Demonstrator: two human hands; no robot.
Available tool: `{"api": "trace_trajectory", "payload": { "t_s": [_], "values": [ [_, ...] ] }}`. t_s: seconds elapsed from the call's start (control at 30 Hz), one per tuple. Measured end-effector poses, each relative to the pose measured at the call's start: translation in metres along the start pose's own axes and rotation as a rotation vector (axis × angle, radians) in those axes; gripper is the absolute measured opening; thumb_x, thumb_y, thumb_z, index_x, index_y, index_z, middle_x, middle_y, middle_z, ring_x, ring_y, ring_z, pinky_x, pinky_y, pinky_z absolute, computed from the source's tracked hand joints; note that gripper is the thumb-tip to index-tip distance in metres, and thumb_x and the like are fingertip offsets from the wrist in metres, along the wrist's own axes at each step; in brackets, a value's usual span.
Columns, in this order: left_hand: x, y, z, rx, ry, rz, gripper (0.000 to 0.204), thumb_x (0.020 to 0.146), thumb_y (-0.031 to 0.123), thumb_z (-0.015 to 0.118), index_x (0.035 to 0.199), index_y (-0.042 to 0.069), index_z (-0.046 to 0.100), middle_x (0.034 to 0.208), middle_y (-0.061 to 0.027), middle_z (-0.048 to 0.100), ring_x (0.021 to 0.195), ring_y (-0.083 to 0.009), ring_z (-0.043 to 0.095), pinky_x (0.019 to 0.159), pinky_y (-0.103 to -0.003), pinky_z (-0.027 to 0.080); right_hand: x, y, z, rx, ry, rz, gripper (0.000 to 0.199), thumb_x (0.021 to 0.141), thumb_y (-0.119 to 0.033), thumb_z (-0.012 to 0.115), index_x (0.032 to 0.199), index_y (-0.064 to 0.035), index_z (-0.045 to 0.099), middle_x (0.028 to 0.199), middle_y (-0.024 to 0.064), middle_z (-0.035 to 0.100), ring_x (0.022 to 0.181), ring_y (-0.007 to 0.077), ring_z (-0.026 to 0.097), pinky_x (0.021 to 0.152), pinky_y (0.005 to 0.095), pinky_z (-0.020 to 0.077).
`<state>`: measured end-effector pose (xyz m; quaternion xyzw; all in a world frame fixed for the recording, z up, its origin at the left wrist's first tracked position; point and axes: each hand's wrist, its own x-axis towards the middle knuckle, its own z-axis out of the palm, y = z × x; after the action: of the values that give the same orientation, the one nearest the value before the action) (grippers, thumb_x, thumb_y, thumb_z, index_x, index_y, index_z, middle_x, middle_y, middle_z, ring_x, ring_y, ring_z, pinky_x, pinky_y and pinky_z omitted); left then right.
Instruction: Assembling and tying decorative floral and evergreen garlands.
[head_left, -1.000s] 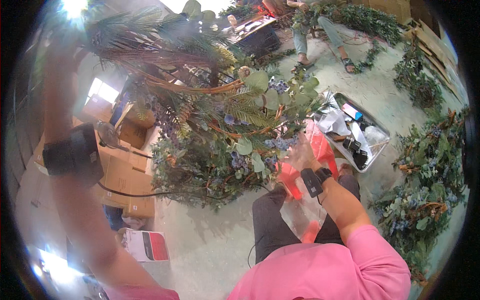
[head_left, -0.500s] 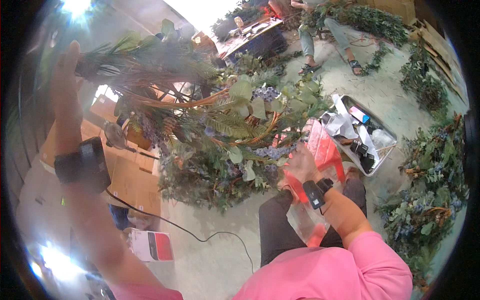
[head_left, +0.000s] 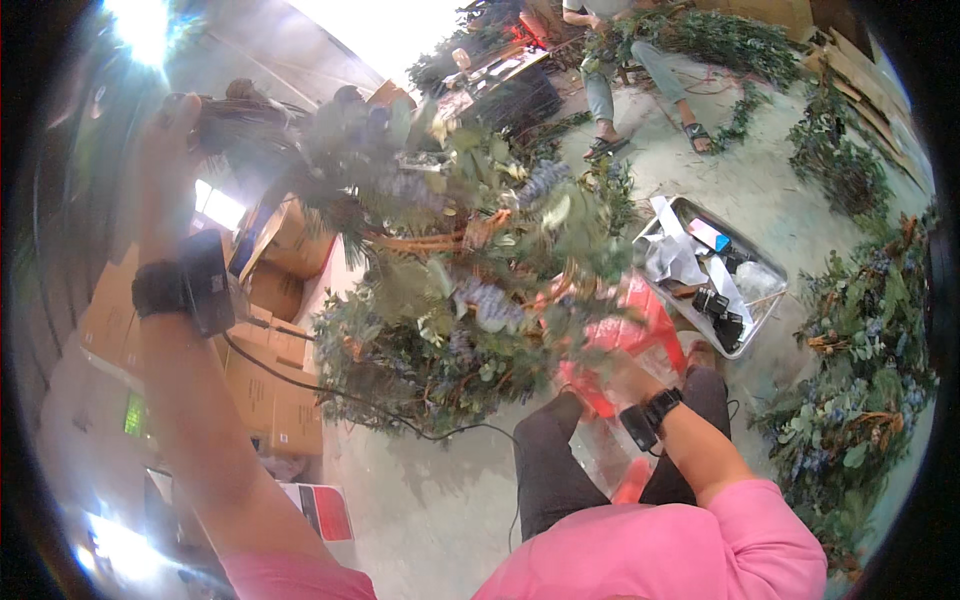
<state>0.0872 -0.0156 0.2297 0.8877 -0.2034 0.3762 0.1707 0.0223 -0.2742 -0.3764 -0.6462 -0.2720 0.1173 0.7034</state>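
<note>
A greenery wreath point(head_left: 440, 235) with green leaves, blue berry clusters and brown twigs hangs in front of me, blurred by motion. At its far left end my left hand point(head_left: 172, 125) is raised, with fingers curled round the dark twigs. My right hand point(head_left: 622, 378) is low by the wreath's lower right side, above the red stool; its fingers are smeared, so its grip cannot be made out. Both wrists wear black devices, and a cable point(head_left: 300, 383) trails from the left one. A heap of similar greenery point(head_left: 400, 385) lies below the wreath.
Beyond my knees stands a red plastic stool point(head_left: 640, 315). A metal tray point(head_left: 755, 335) beside it holds paper strips and small black items. More greenery point(head_left: 850, 400) lines the right. Cardboard boxes point(head_left: 270, 400) are stacked left. Another person point(head_left: 600, 90) sits at the back with greenery.
The wreath has turned and shifted, its leaves now blurred. My left hand has moved slightly right, its fingers now curled. My right hand has dropped lower and a little right.
</note>
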Motion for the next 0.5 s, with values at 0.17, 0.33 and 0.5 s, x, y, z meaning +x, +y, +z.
{"api": "trace_trajectory", "payload": {
  "t_s": [0.17, 0.33, 0.5],
  "values": [
    [0.005, 0.036, 0.043, -0.313, -0.118, -0.06, 0.033, 0.088, 0.025, 0.053, 0.113, 0.005, 0.049, 0.112, -0.0068, 0.055, 0.099, -0.0115, 0.053, 0.086, -0.026, 0.043, -0.048, 0.084, -0.043, 0.725, 0.288, 0.39, 0.024, 0.086, -0.023, 0.051, 0.106, -0.0101, 0.056, 0.1, 0.0079, 0.059, 0.091, 0.0241, 0.056, 0.079, 0.0357, 0.0438],
    [0.003, 0.033, 0.083, -0.493, -0.273, 0.032, 0.04, 0.089, 0.019, 0.05, 0.124, 0.003, 0.038, 0.121, -0.0089, 0.05, 0.104, -0.0139, 0.05, 0.091, -0.026, 0.04, -0.061, 0.053, -0.043, 0.881, 0.465, 0.564, 0.035, 0.083, -0.039, 0.052, 0.104, -0.0113, 0.056, 0.104, 0.0115, 0.056, 0.089, 0.0276, 0.056, 0.077, 0.0425, 0.0427],
    [0.007, 0.034, 0.12, -0.483, -0.258, 0.022, 0.036, 0.089, 0.015, 0.048, 0.122, 0.003, 0.04, 0.124, -0.0084, 0.047, 0.104, -0.0145, 0.05, 0.09, -0.027, 0.041, -0.084, 0.082, -0.055, 0.856, 0.357, 0.782, 0.018, 0.084, -0.015, 0.052, 0.101, -0.0086, 0.054, 0.091, 0.0075, 0.059, 0.079, 0.023, 0.059, 0.066, 0.036, 0.0476]
  ]
}}
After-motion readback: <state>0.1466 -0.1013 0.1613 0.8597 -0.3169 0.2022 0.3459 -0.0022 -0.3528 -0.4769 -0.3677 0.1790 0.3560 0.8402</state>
